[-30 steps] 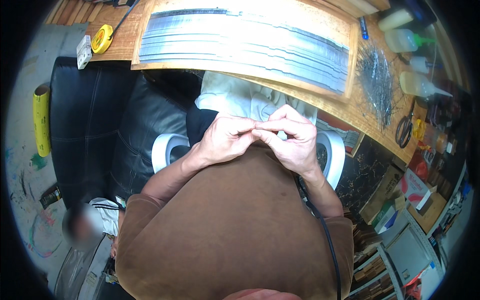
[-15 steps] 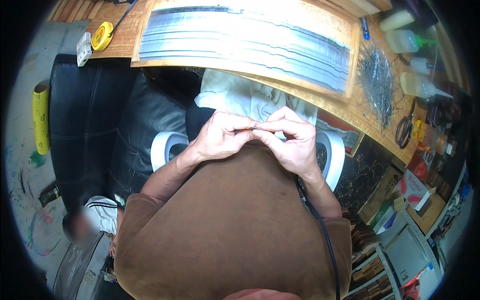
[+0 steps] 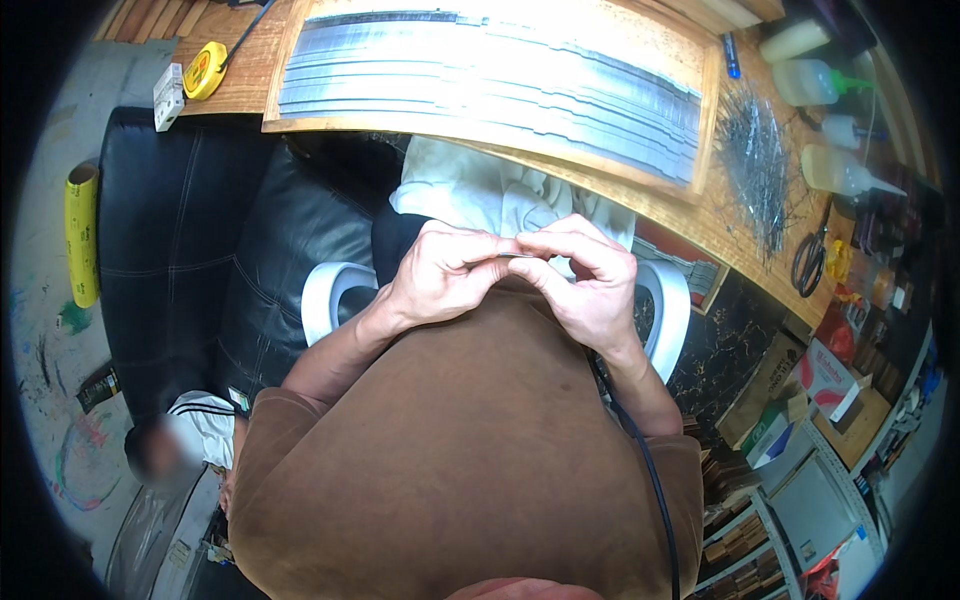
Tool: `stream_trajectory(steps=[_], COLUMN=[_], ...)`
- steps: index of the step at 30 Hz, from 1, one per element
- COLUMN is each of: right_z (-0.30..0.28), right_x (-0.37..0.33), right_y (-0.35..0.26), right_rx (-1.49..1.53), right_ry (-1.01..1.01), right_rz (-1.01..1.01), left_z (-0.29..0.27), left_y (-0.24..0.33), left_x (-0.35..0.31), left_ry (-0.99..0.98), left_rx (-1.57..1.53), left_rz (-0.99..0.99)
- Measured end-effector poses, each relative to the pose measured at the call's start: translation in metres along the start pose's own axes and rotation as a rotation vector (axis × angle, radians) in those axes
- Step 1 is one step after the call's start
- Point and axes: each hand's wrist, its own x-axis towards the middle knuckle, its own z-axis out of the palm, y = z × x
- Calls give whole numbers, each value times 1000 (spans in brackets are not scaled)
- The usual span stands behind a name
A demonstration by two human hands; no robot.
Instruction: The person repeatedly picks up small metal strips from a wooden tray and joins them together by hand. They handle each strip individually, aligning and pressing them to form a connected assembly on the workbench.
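Note:
Close in front of my chest, my left hand and my right hand meet at their fingertips. Both are closed in a pinch on one small thin piece, of which only a narrow, shiny edge shows; its kind cannot be made out. Beyond them on the workbench lies a shallow wooden tray. Long rows of thin grey strips fill much of it. To the tray's right is a loose heap of fine dark metal pieces. White cloth hangs below the bench edge, just past my hands.
A yellow tape measure and a small white box sit on the bench's left. Squeeze bottles, a blue marker and black scissors are at right. A black sofa stands left; another person is at lower left.
Both hands stay pinched together at the same spot. My right hand has shifted very slightly to the right, and its fingers have moved a little.

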Motion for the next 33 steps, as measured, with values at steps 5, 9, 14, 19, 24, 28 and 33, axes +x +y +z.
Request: stream_trajectory(steps=[5,9,14,19,24,28,33], right_z=[-2,-3,-3,-3,-3,-4,-5], right_x=[-1,-1,-1,0,0,0,0], right_y=[1,2,1,1,1,1,2], right_rx=[-1,4,8,11,-8,-7,5], right_ry=[-12,-18,-21,-27,-31,-32,-37], right_rz=[-10,-6,-4,0,-2,-6,-16], left_z=[2,0,2,3,2,1,0], left_y=[-2,-2,-2,-2,-3,-3,-1], left_x=[-2,-3,-2,-3,-4,-4,-3], left_ry=[12,-19,0,8,5,-4,-14], left_rx=[-10,8,13,5,5,-5,-17], left_rz=[-20,-29,-23,-26,-34,-37,-51])
